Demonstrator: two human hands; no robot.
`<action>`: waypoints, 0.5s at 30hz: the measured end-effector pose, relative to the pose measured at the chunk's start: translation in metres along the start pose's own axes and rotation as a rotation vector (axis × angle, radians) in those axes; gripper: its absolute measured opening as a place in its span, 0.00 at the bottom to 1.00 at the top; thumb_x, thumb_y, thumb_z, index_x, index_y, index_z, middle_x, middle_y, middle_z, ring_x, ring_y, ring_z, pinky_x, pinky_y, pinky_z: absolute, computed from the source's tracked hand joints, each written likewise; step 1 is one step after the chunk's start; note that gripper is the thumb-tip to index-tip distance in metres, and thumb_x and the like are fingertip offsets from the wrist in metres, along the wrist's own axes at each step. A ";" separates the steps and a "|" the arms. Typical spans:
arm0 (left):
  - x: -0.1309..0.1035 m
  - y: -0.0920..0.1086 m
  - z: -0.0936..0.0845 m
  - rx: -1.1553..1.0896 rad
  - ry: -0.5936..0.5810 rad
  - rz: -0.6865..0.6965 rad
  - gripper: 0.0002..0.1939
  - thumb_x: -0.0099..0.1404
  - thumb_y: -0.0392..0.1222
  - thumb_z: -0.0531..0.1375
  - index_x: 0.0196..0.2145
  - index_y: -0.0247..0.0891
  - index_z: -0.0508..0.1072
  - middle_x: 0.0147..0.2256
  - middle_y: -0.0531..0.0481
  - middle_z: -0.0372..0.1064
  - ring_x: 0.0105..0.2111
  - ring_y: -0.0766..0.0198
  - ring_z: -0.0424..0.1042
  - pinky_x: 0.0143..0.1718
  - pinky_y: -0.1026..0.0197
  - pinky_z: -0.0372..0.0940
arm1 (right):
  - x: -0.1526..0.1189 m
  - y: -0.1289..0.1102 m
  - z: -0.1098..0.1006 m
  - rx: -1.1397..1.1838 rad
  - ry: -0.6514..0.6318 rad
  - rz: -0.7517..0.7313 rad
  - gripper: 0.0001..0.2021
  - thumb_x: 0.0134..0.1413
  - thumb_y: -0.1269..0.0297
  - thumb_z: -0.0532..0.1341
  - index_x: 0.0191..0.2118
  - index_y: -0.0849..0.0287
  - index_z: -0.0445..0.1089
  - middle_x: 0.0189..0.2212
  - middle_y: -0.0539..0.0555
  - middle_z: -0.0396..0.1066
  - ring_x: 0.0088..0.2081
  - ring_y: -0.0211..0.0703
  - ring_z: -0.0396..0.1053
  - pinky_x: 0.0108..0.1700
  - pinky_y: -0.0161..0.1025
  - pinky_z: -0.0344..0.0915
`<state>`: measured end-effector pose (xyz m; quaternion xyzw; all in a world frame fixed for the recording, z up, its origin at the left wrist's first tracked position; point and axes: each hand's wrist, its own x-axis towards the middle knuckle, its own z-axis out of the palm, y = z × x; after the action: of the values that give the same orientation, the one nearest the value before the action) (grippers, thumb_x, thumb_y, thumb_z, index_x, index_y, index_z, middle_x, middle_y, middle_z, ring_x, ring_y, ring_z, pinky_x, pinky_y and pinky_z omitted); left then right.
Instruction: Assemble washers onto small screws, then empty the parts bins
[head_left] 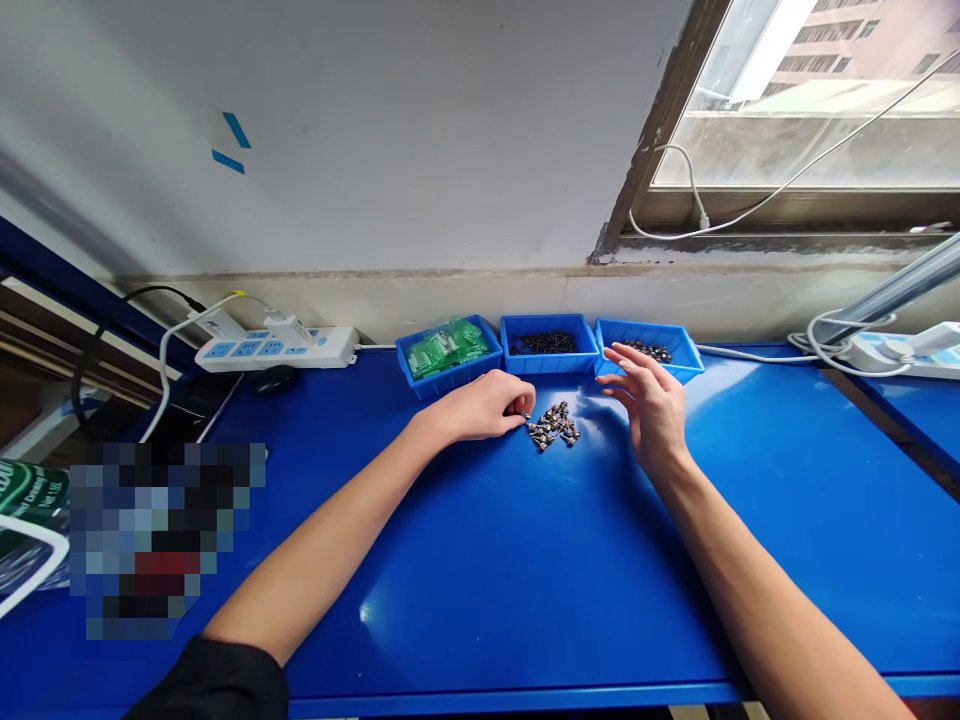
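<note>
The left hand [484, 405] lay curled on the blue table [480, 580], its fingertips pinching at one small metal part at the 9 o'clock edge of the pile [553, 426]. I could not tell if the part was truly gripped. The right hand [651, 405] hovered at 3 o'clock from the pile, fingers spread wide, holding nothing.

The pile of little grey parts sat in the middle of the table, between both hands. At 12 o'clock stood three blue bins: the left bin [448, 352] with green pieces, the middle bin [550, 343] with dark bits, and the right bin [651, 348] with dark bits too.

It looked like the picking step. The next move would need a tight, careful pinch, since the parts were tiny and touching each other.
</note>
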<state>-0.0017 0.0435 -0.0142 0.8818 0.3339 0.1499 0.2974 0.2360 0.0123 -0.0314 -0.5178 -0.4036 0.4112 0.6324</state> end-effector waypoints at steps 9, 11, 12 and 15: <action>0.001 0.006 -0.001 -0.225 0.223 -0.011 0.06 0.63 0.34 0.64 0.34 0.40 0.69 0.32 0.53 0.75 0.34 0.62 0.75 0.40 0.61 0.68 | -0.012 0.000 0.013 -0.154 -0.333 -0.028 0.17 0.45 0.48 0.74 0.35 0.56 0.81 0.25 0.52 0.78 0.27 0.43 0.74 0.36 0.43 0.74; 0.001 0.008 -0.001 -0.298 0.253 -0.010 0.07 0.62 0.37 0.65 0.35 0.40 0.68 0.33 0.53 0.75 0.35 0.62 0.76 0.41 0.61 0.69 | -0.015 0.002 0.015 -0.186 -0.403 -0.024 0.20 0.44 0.46 0.74 0.37 0.56 0.81 0.26 0.53 0.79 0.28 0.45 0.76 0.37 0.44 0.75; 0.001 0.009 -0.002 -0.336 0.257 -0.013 0.08 0.62 0.38 0.65 0.35 0.40 0.68 0.33 0.53 0.76 0.34 0.62 0.76 0.41 0.60 0.69 | -0.016 0.002 0.015 -0.193 -0.430 -0.015 0.21 0.44 0.45 0.75 0.38 0.56 0.82 0.27 0.53 0.80 0.29 0.46 0.76 0.38 0.44 0.75; 0.001 0.013 -0.002 -0.426 0.250 -0.028 0.10 0.62 0.41 0.65 0.35 0.41 0.66 0.33 0.53 0.77 0.34 0.62 0.77 0.43 0.59 0.70 | -0.018 0.003 0.017 -0.172 -0.491 0.027 0.23 0.41 0.46 0.76 0.39 0.57 0.82 0.28 0.53 0.81 0.31 0.46 0.77 0.38 0.44 0.76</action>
<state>0.0044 0.0371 -0.0041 0.7692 0.3410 0.3207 0.4350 0.2139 0.0008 -0.0340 -0.4594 -0.5717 0.4972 0.4635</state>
